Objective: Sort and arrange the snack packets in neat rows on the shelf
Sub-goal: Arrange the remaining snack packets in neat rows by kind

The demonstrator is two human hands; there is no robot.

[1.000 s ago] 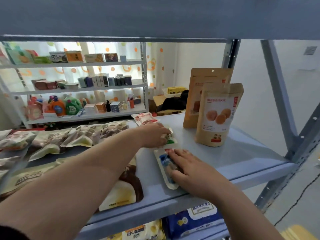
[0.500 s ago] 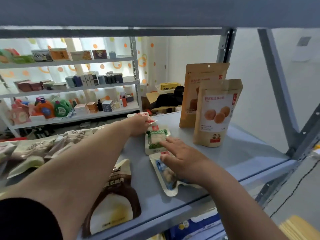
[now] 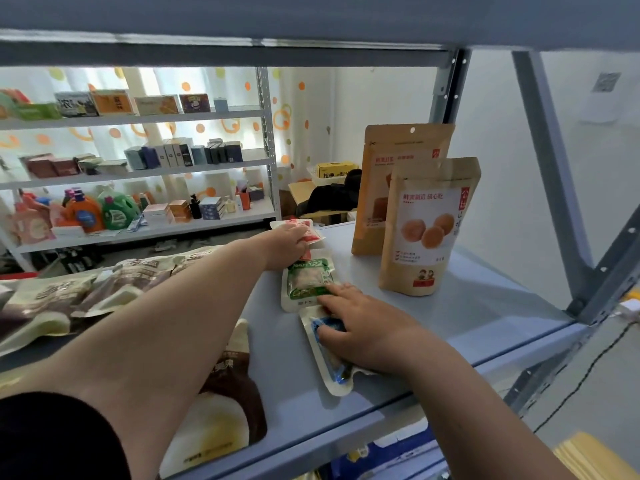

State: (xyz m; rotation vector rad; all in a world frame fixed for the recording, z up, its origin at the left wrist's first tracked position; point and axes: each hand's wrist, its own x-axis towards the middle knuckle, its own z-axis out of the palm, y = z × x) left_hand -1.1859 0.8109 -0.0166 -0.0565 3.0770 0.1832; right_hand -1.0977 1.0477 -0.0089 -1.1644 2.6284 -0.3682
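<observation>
Cream-and-brown packets [image 3: 69, 292] lie overlapped along the left of the grey shelf [image 3: 467, 317], probably waiting to be sorted. The left hand [image 3: 282, 245] reaches to the back onto a red packet [image 3: 310, 233]; I cannot tell whether it pinches or only presses. Just in front lie a green packet [image 3: 310, 278] and a blue packet [image 3: 329, 355], the three forming one column. The right hand [image 3: 363, 327] lies flat on the blue one, fingertips touching the green, seemingly keeping them aligned. Two kraft pouches [image 3: 429, 230] stand upright on the right.
</observation>
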